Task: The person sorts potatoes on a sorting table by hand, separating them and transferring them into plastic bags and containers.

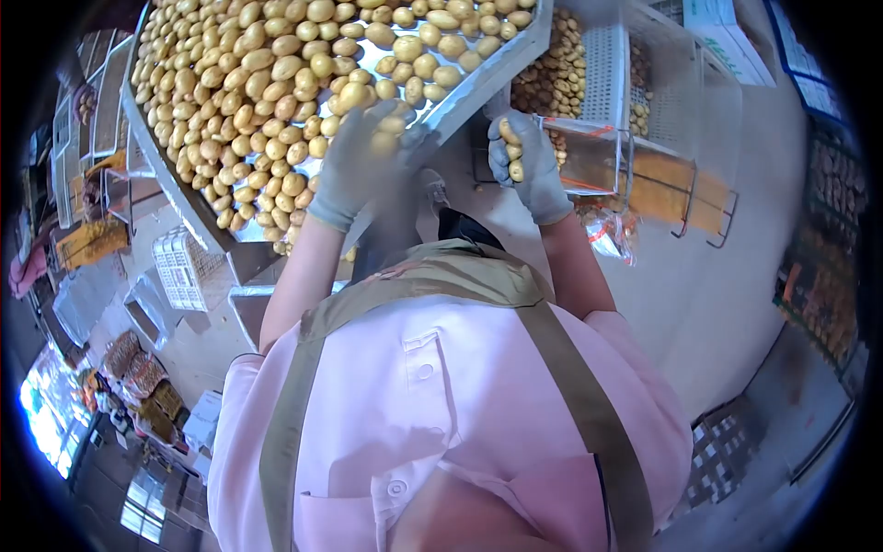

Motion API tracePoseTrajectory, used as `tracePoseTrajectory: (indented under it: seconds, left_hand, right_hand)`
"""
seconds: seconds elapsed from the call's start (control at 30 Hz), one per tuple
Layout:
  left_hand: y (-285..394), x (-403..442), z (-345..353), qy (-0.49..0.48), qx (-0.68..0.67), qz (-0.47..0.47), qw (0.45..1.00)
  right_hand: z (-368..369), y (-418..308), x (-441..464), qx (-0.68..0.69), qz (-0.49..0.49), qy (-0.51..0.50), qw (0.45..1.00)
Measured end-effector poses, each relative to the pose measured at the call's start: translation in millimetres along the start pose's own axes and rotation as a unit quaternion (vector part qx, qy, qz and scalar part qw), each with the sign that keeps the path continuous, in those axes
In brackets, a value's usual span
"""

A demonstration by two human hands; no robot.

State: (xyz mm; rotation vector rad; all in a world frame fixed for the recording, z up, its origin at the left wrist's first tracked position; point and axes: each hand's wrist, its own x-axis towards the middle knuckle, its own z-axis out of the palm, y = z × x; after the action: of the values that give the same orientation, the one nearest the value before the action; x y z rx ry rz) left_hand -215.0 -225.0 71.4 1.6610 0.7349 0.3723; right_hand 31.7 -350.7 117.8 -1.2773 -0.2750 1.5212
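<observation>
My left hand (351, 175), in a grey-white glove, reaches over the near edge of the sorting tray (487, 81). Motion smears its fingers, which curl around a small yellow potato (384, 143). Off the tray's right side, my right hand (541, 175), gloved the same way, is closed around several small potatoes (515, 171), visible between thumb and fingers. Many loose yellow potatoes (267, 83) cover the tray, with patches of its pale bottom showing at the right.
To the right stand white plastic crates (602, 78), one holding potatoes (556, 74), beside a metal frame with an orange-yellow sack (676, 189). A white basket (179, 267) sits on the floor at left. More crates (83, 175) line the far left.
</observation>
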Motion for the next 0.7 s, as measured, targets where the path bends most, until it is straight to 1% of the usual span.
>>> tracePoseTrajectory:
  seconds: [0.03,0.07,0.1,0.13,0.17,0.2,0.23,0.27,0.3,0.33,0.37,0.4,0.43,0.47,0.5,0.53,0.57,0.6,0.63,0.67,0.7]
  left_hand:
    - [10.6,-1.9,2.6,0.043,0.068,0.037,0.996]
    - [16.4,-1.1,7.6,0.081,0.038,0.041,0.995]
    - [21.4,-0.6,15.8,0.118,-0.017,0.026,0.993]
    - [24.4,-1.0,25.2,0.134,-0.067,-0.012,0.989]
    - [36.6,-7.6,33.6,0.13,-0.085,-0.064,0.986]
    - [48.7,-14.3,42.1,0.128,-0.104,-0.116,0.98]
    - [37.6,-20.6,49.1,0.069,0.075,0.005,0.995]
    - [28.7,-29.2,57.5,0.068,0.196,0.048,0.977]
    - [39.8,-38.1,62.2,0.062,0.314,0.087,0.943]
    - [55.5,-44.0,55.4,0.018,0.273,0.081,0.958]
    - [63.1,-45.3,49.9,0.021,0.221,0.076,0.972]
    - [68.3,-47.2,45.5,0.025,0.168,0.071,0.983]
    - [69.1,-51.1,42.2,0.029,0.115,0.067,0.991]
    - [43.6,-56.5,42.1,0.077,0.14,0.059,0.985]
    - [15.8,-55.4,41.6,0.131,0.153,0.052,0.978]
    - [21.1,-53.0,28.5,0.135,0.134,-0.011,0.982]
    - [15.6,-52.6,18.7,0.165,0.145,0.013,0.975]
    - [10.2,-52.2,9.0,0.196,0.157,0.037,0.967]
    - [-3.0,-50.3,1.0,0.242,0.102,0.026,0.965]
    - [-16.2,-48.5,-6.8,0.289,0.045,0.021,0.956]
    - [-25.9,-47.8,-14.3,0.311,-0.11,-0.107,0.938]
  right_hand:
    - [0.3,3.9,0.6,0.083,0.043,-0.013,0.996]
    - [5.9,10.0,2.9,0.143,0.091,-0.008,0.985]
    - [19.0,16.0,7.7,0.201,0.139,-0.003,0.97]
    - [17.8,40.2,20.2,0.295,0.169,-0.066,0.938]
    - [16.7,64.4,32.6,0.377,0.209,-0.123,0.894]
    - [29.8,69.2,20.5,0.017,-0.016,-0.11,0.994]
    - [38.2,78.6,17.5,-0.087,-0.102,-0.093,0.987]
    - [46.3,89.1,22.7,0.034,-0.063,-0.094,0.993]
    - [48.2,95.6,23.8,0.082,-0.036,-0.094,0.992]
    - [46.0,97.3,23.3,0.079,-0.023,-0.097,0.992]
    - [35.1,91.9,17.9,-0.087,-0.045,-0.121,0.988]
    - [24.8,85.9,12.2,-0.248,-0.077,-0.14,0.956]
    - [17.5,68.8,1.2,0.028,0.083,-0.122,0.989]
    - [10.1,51.6,-9.7,0.306,0.214,-0.022,0.927]
    - [-34.0,61.0,-9.4,0.321,0.132,-0.12,0.93]
    - [-77.6,70.1,-9.0,0.341,0.049,-0.214,0.914]
    - [-103.0,64.2,-18.0,0.182,-0.024,-0.146,0.972]
    - [-128.2,58.2,-27.1,-0.036,-0.072,-0.055,0.995]
    - [-153.3,52.0,-36.2,-0.215,-0.081,0.041,0.972]
    - [-190.8,57.9,-37.6,-0.394,-0.098,0.095,0.909]
    - [-213.1,61.6,-36.3,-0.384,-0.083,0.158,0.906]
